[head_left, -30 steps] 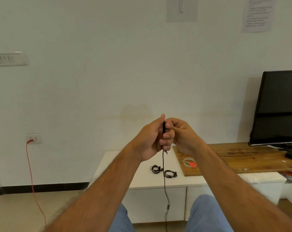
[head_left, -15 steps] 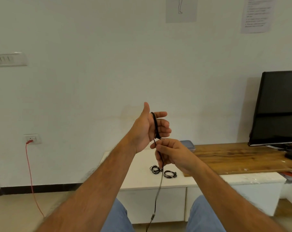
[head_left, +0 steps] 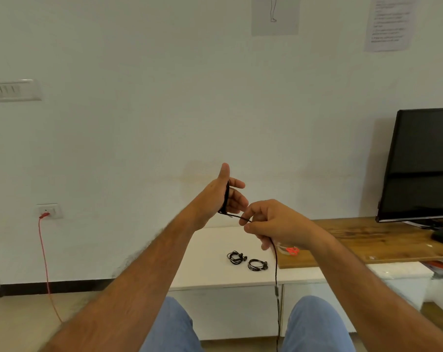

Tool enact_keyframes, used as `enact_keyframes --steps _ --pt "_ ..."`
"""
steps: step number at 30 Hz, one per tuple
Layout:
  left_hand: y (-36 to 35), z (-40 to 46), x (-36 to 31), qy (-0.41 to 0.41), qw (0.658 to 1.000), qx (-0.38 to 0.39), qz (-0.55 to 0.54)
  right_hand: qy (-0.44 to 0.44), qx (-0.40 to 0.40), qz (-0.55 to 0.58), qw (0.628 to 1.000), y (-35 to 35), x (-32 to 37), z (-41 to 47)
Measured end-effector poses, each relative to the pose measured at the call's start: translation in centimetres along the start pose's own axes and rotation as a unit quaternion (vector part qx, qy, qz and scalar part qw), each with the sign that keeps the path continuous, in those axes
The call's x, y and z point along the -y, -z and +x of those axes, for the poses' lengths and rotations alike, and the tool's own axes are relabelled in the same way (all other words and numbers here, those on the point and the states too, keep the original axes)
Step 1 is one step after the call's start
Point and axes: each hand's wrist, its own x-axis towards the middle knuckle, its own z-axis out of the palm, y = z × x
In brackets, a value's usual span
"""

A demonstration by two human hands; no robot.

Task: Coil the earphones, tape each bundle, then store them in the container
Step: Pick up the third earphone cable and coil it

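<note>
Left hand is up in front of the wall with the thumb pointing straight up and the fingers stretched out to the right, and the black cord is looped round those fingers in a few turns, so that hand isn't really clamping anything, the coil just sits on it. From the bottom of the loops the cord runs taut across to the right hand, which sits a bit lower and just beside the left; its grip is a pinch, thumb and curled fingers closed on the cord. Below that hand the rest of the cord hangs down in front of the white counter, with a small inline piece partway down, then drops between the knees and out of view. On the counter there are two coils already wound, lying next to each other but not touching; whether they're taped I honestly can't tell from here, too small. Just right of them, on the wooden board that rests on the counter, there's a roll of tape with something orange-red on it, half hidden behind the right wrist. A dark TV stands at the right end of the board. On the left wall a red cable hangs from a socket down to the floor.
</note>
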Motion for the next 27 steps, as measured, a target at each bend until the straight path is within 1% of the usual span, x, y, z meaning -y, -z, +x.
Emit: enact_keyframes --steps 2,4,6,8,11,13,17,22,27 --pt "-0.1 -0.1 0.2 0.016 0.999 0.015 0.027 0.018 -0.035 -0.07 0.997 0.5 0.7 0.1" --pt "-0.3 -0.3 0.2 0.024 0.998 0.038 0.039 0.051 -0.088 -0.132 0.986 0.9 1.1 0.4" --pt "-0.4 -0.5 0.1 0.03 0.997 0.065 0.039 0.077 -0.126 -0.16 0.976 1.4 1.4 0.7" --pt "-0.6 -0.7 -0.1 0.044 0.994 0.092 0.04 0.104 -0.151 -0.16 0.97 1.9 1.7 1.0" --pt "-1.0 -1.1 -0.3 0.068 0.989 0.131 -0.005 0.141 -0.152 -0.115 0.971 2.6 2.4 1.1" --pt "-1.2 -1.3 -0.4 0.069 0.987 0.139 -0.041 0.155 -0.144 -0.084 0.974 3.0 2.7 1.3" --pt "-1.7 -1.4 -0.5 0.069 0.982 0.157 -0.08 0.166 -0.132 -0.003 0.977 3.6 2.3 2.1" --pt "-1.9 -1.3 -0.8 0.065 0.972 0.186 -0.128 0.159 -0.123 0.116 0.973 3.6 1.0 2.9" --pt "-1.9 -1.5 -1.3 0.067 0.957 0.204 -0.196 0.139 -0.097 0.236 0.957 2.7 0.1 3.0"
